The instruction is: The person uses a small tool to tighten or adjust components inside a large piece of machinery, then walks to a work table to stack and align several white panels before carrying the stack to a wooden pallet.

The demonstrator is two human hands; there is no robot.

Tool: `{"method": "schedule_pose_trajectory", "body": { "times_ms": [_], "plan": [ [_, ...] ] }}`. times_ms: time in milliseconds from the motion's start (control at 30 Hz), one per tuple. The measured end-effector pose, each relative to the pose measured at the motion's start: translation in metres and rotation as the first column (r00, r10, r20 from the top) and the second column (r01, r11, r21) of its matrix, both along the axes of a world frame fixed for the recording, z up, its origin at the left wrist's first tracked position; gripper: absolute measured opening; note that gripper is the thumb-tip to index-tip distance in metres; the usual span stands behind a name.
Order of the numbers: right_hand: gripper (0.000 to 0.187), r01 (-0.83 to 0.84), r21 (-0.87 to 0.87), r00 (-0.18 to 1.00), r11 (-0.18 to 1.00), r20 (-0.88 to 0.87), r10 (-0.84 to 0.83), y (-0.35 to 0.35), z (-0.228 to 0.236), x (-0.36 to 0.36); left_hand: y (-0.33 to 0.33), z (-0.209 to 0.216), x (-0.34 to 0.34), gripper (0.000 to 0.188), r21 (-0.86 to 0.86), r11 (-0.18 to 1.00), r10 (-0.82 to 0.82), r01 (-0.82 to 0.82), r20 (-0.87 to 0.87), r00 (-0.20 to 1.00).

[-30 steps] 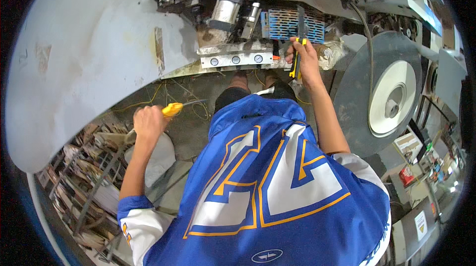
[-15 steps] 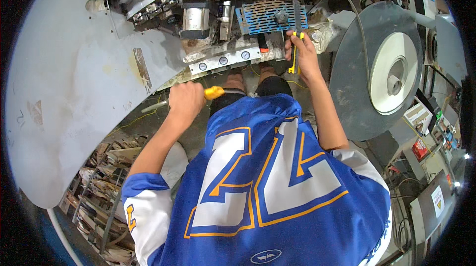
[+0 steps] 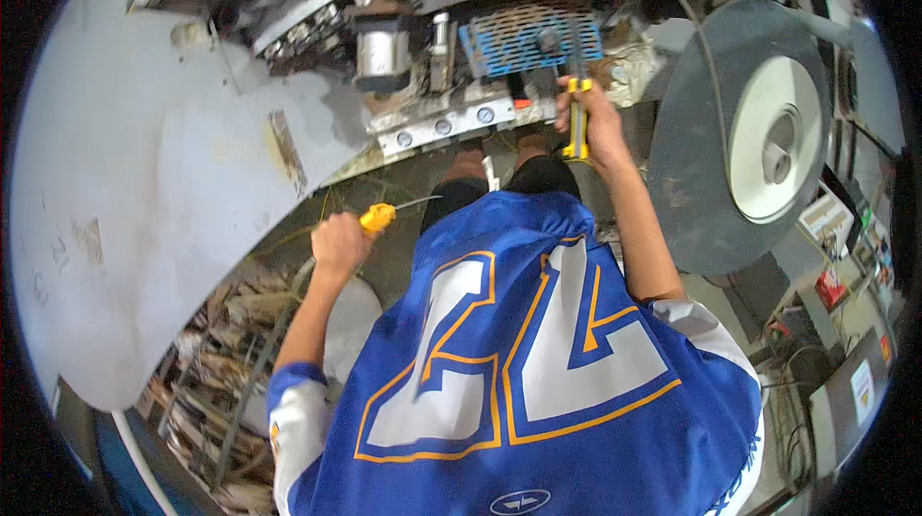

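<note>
My left hand (image 3: 340, 243) is closed around a yellow-handled tool (image 3: 378, 219), held low in front of my left side. Its thin, slightly bent metal shaft points right, towards my shorts; the exact kind cannot be made out. Farther forward, my right hand (image 3: 597, 122) grips a yellow-and-black handled tool (image 3: 578, 132) with a long, flat grey blade pointing away from me. That blade overlaps the right part of a blue slotted metal plate (image 3: 514, 43), which carries a dark round knob (image 3: 548, 39). Whether the blade touches the plate cannot be told.
A strip with several round gauges (image 3: 443, 127) runs along the machine's near edge. A broad grey panel (image 3: 163, 180) curves along the left. On the right stands a large dark disc (image 3: 687, 151) with a pale hub. Wood scraps (image 3: 221, 381) fill a rack at lower left.
My left hand has moved left, down and nearer to me with its tool, whose thin shaft now shows. My right hand keeps its grip, its tool tilted slightly differently. The view has shifted and blurred.
</note>
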State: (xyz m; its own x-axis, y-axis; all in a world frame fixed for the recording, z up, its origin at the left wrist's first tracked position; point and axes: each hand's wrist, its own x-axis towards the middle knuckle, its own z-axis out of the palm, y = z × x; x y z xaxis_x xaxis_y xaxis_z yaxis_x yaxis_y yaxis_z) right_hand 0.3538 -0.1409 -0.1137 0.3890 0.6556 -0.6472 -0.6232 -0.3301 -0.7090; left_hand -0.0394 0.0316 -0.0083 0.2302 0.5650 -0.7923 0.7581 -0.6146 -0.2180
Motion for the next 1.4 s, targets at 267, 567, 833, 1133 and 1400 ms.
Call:
{"method": "schedule_pose_trajectory", "body": {
  "times_ms": [267,567,833,1133,1400],
  "plan": [
    [0.027,0.088,-0.092,0.994,0.992,-0.056,-0.094,0.002,-0.013,0.002,-0.035,0.024,0.113,0.031,-0.096,0.985,0.175,-0.146,0.547,0.819],
    [0.023,0.030,-0.109,1.000,0.994,0.002,-0.029,-0.002,-0.014,0.018,-0.051,0.033,0.159,0.036,-0.326,0.943,0.111,0.071,0.506,0.855],
    [0.033,-0.051,-0.149,0.996,0.987,-0.078,0.040,-0.003,-0.002,0.000,-0.039,0.041,0.146,0.031,-0.193,0.981,0.086,0.011,0.485,0.870],
    [0.021,-0.117,-0.224,0.971,0.968,0.179,0.159,-0.012,-0.014,0.010,-0.040,0.027,0.113,0.030,-0.136,0.985,0.164,-0.107,0.527,0.834],
    [0.021,0.021,0.028,0.984,0.999,-0.178,-0.016,0.013,0.020,-0.036,-0.037,-0.007,0.096,0.030,-0.413,0.763,0.592,-0.498,0.756,0.280]
  ]
}}
